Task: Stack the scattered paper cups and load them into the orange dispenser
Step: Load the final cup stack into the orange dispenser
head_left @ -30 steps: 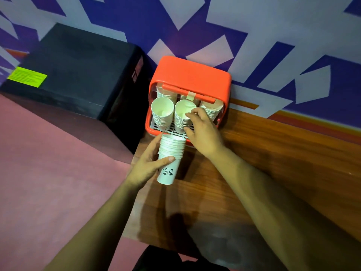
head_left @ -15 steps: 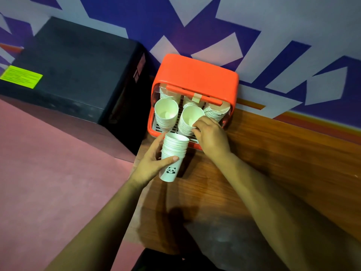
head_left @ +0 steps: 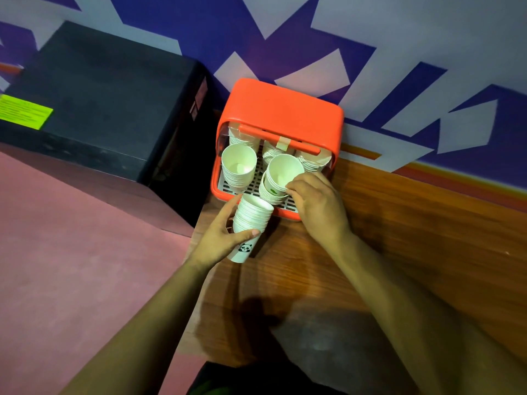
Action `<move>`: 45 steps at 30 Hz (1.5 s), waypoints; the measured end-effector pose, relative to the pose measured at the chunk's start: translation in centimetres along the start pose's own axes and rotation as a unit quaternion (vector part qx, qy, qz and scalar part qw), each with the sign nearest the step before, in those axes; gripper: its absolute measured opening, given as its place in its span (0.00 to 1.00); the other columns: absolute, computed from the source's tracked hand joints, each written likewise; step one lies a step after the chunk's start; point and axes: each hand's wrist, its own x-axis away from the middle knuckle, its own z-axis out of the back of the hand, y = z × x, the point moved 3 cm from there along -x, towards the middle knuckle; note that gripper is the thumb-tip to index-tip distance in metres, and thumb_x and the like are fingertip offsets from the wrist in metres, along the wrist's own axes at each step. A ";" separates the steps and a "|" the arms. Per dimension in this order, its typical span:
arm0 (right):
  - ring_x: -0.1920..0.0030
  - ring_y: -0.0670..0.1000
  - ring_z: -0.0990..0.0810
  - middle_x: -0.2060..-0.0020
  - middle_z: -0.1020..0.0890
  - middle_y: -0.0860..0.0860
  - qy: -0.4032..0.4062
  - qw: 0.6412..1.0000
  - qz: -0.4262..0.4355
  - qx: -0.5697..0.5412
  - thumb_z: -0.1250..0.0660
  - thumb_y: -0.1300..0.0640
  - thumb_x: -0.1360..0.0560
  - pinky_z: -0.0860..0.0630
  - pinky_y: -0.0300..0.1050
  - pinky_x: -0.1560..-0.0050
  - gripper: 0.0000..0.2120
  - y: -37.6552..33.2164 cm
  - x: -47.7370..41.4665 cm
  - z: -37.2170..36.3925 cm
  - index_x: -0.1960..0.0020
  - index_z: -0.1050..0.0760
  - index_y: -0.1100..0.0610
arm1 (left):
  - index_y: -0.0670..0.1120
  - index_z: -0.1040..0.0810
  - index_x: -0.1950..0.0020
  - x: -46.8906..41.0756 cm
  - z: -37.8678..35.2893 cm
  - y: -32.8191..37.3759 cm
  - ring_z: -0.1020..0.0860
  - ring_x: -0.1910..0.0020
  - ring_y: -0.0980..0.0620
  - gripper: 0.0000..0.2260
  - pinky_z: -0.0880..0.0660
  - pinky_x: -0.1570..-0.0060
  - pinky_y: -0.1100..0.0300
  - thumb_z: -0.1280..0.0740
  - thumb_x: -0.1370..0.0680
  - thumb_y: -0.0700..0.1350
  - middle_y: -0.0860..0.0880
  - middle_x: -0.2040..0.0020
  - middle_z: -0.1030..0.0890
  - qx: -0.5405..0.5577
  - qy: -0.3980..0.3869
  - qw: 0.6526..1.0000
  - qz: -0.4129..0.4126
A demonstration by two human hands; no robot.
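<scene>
As gripped: cup stack (head_left: pixel 251 220) in left hand (head_left: pixel 219 238).

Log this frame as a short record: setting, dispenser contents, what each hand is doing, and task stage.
setting: wooden table against a purple and white wall, black box to the left
dispenser: orange dispenser, open at the front, cup stacks on its white grille
left stack inside: upright stack, untouched
left hand: left hand holds the panda-print cup stack just in front of the dispenser
right hand: right hand grips the tilted stack at the dispenser's front edge
stage: loading under way, held stack not yet inside
</scene>
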 end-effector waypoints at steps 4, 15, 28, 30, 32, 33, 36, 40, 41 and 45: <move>0.53 0.58 0.21 0.54 0.18 0.54 -0.048 0.999 0.008 -0.001 0.33 0.61 0.24 0.22 0.55 0.51 0.06 -0.4 0.2 -0.6 0.49 0.20 0.60 | 0.59 0.35 0.23 -0.3 -0.4 -0.4 0.25 0.33 0.59 0.38 0.26 0.36 0.60 0.21 0.28 0.45 0.56 0.31 0.24 -0.008 -0.016 1.000 0.007; 0.51 0.53 0.21 0.53 0.18 0.55 0.076 0.993 -0.013 -0.086 0.35 0.62 0.21 0.24 0.44 0.46 0.06 -1.6 1.4 4.3 0.48 0.21 0.64 | 0.58 0.34 0.23 -0.7 -1.5 -0.2 0.23 0.41 0.65 0.37 0.26 0.44 0.68 0.22 0.28 0.41 0.55 0.35 0.22 -0.002 0.009 1.000 0.011; 0.58 0.46 0.21 0.57 0.19 0.50 0.027 0.971 -0.135 -0.198 0.33 0.63 0.23 0.24 0.45 0.59 0.04 -1.6 3.3 4.4 0.50 0.21 0.60 | 0.53 0.29 0.27 1.1 -1.6 -0.5 0.27 0.28 0.50 0.37 0.32 0.27 0.43 0.19 0.34 0.45 0.51 0.30 0.23 0.000 -0.041 0.999 -0.006; 0.59 0.44 0.22 0.58 0.19 0.49 0.023 0.968 -0.147 -0.203 0.32 0.63 0.24 0.25 0.40 0.60 0.04 -1.6 3.6 4.3 0.50 0.20 0.59 | 0.51 0.30 0.26 1.4 -1.8 -0.4 0.27 0.28 0.49 0.38 0.31 0.27 0.44 0.19 0.33 0.43 0.49 0.30 0.23 0.003 -0.057 0.998 -0.007; 0.59 0.41 0.22 0.59 0.19 0.45 -0.033 0.963 -0.154 -0.220 0.31 0.61 0.24 0.28 0.31 0.59 0.04 -2.0 4.1 3.7 0.50 0.19 0.59 | 0.50 0.31 0.26 1.5 -2.1 0.0 0.27 0.28 0.49 0.38 0.31 0.28 0.46 0.20 0.33 0.42 0.48 0.29 0.24 0.011 -0.069 0.998 -0.010; 0.58 0.40 0.22 0.60 0.20 0.42 -0.077 0.958 -0.155 -0.228 0.31 0.61 0.24 0.29 0.28 0.57 0.05 -2.3 4.4 3.1 0.50 0.18 0.58 | 0.50 0.31 0.26 1.4 -2.2 0.1 0.27 0.28 0.48 0.38 0.30 0.28 0.46 0.20 0.33 0.41 0.47 0.29 0.24 0.016 -0.073 0.997 -0.012; 0.54 0.38 0.23 0.55 0.22 0.42 -0.087 0.953 -0.153 -0.247 0.30 0.60 0.24 0.30 0.28 0.53 0.05 -2.6 5.5 1.9 0.51 0.17 0.59 | 0.50 0.31 0.26 1.3 -2.4 0.9 0.27 0.28 0.48 0.37 0.29 0.29 0.46 0.21 0.32 0.36 0.47 0.30 0.24 0.025 -0.081 0.996 -0.020; 0.43 0.45 0.24 0.39 0.27 0.50 -0.017 0.922 -0.246 -0.298 0.29 0.54 0.26 0.27 0.37 0.44 0.07 -1.8 6.4 1.2 0.47 0.19 0.51 | 0.49 0.31 0.26 1.3 -2.8 1.8 0.25 0.30 0.45 0.37 0.29 0.30 0.41 0.20 0.32 0.42 0.45 0.31 0.23 0.038 -0.077 0.996 -0.029; 0.40 0.45 0.24 0.40 0.25 0.49 -0.034 0.895 -0.276 -0.350 0.30 0.54 0.25 0.26 0.41 0.41 0.09 -1.8 6.6 0.8 0.45 0.20 0.51 | 0.49 0.30 0.27 1.2 -3.0 2.0 0.24 0.31 0.45 0.36 0.28 0.31 0.41 0.19 0.32 0.44 0.46 0.32 0.22 0.037 -0.074 0.996 -0.031; 0.37 0.53 0.23 0.42 0.20 0.49 -0.077 0.786 -0.348 -0.505 0.29 0.55 0.26 0.26 0.63 0.37 0.15 -1.7 7.2 -0.1 0.41 0.25 0.46 | 0.51 0.28 0.29 0.9 -3.8 2.5 0.22 0.35 0.47 0.36 0.25 0.34 0.39 0.19 0.34 0.50 0.48 0.35 0.20 0.021 -0.058 0.997 -0.037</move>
